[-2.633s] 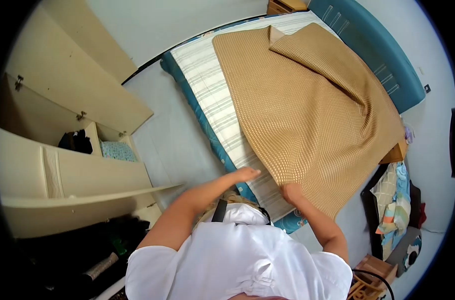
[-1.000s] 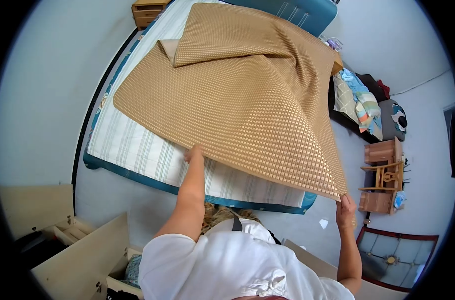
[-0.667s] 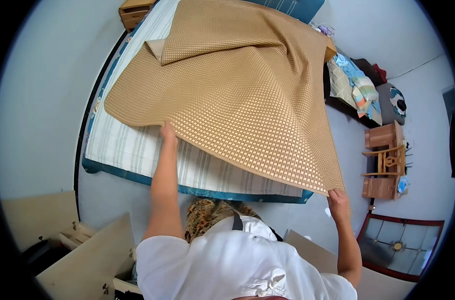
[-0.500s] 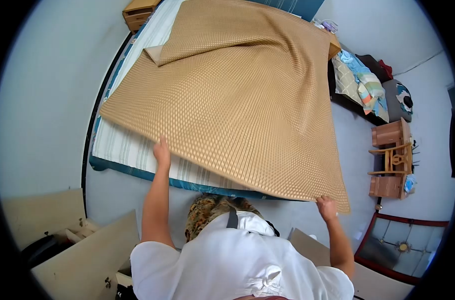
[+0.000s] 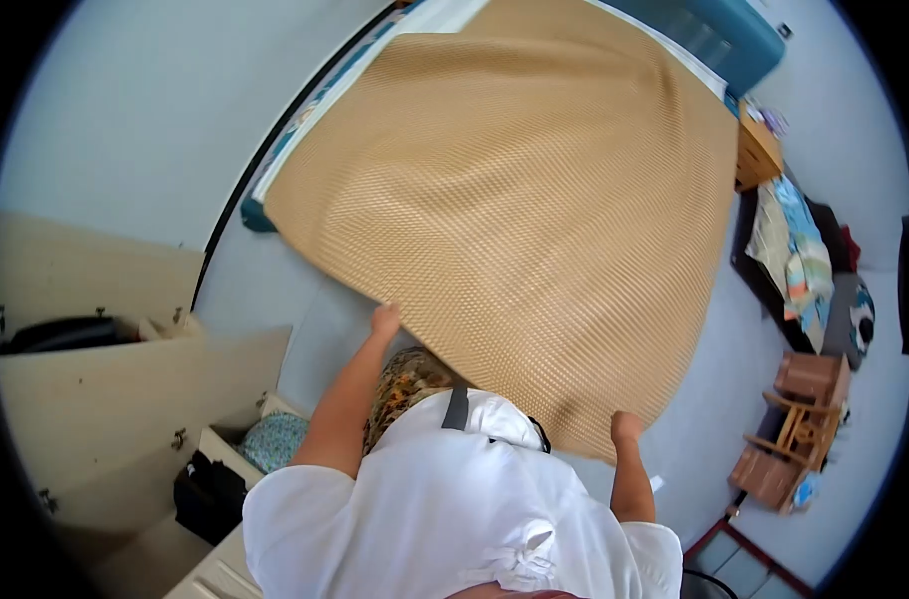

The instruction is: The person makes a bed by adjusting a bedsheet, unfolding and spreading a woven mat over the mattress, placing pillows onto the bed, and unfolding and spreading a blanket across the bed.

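Note:
A large tan woven sleeping mat point(image 5: 514, 220) spreads over the bed, its near edge lifted and drawn toward my body. My left hand point(image 5: 385, 318) is closed on that edge, left of my waist. My right hand point(image 5: 626, 427) grips the mat near its right corner. Soft ripples run across the far part of the mat. At the top left a strip of the white striped mattress point(image 5: 444, 14) shows, and a teal corner of the bed base point(image 5: 258, 214) sticks out below it. The rest of the bed is hidden beneath the mat.
Open cabinet doors point(image 5: 125, 384) and a black bag point(image 5: 210, 496) are at the lower left. On the right stand a wooden nightstand point(image 5: 759, 150), a sofa with bedding point(image 5: 804, 260), and a desk with a wooden chair point(image 5: 799, 429). A teal headboard point(image 5: 714, 40) is at the far end.
Both hands have pulled the mat's near edge toward my body, and it now covers the foot of the bed. The folded left part has flattened out. My view has turned.

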`<state>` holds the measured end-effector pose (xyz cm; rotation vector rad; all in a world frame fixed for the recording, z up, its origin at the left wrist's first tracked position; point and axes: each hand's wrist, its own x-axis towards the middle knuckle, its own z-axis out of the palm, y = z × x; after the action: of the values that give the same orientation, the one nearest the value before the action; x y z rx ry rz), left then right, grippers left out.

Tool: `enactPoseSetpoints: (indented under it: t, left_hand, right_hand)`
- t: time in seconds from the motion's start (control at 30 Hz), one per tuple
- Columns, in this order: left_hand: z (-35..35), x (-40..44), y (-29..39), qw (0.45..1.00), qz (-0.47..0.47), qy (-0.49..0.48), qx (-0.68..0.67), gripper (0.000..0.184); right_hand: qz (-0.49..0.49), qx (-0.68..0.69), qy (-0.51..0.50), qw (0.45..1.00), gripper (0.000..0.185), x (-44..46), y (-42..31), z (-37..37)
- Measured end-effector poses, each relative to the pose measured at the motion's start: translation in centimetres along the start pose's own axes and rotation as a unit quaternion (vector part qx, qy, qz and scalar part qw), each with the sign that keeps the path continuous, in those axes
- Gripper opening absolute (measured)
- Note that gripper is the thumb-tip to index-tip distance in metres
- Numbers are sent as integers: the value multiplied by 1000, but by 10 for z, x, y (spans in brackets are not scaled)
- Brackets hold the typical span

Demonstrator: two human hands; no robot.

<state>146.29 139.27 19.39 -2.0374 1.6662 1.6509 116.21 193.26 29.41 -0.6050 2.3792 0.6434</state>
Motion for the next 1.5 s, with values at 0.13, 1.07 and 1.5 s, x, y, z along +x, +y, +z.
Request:
enactPoseSetpoints:
  t: [0.13, 1.07, 1.5]
  left_hand:
    - [4, -27, 47, 988, -110, -73, -79, 38]
    - [-271, 154, 136, 852, -31, -14, -522, 43]
    - [-402, 178, 110, 972, 75, 77, 210, 47]
  right_hand:
    - [-80, 309, -19, 948, 28, 33, -34, -17]
    - [-387, 99, 170, 901, 37, -13, -569, -274]
    - [-401, -37, -126, 907, 33, 56, -593, -233]
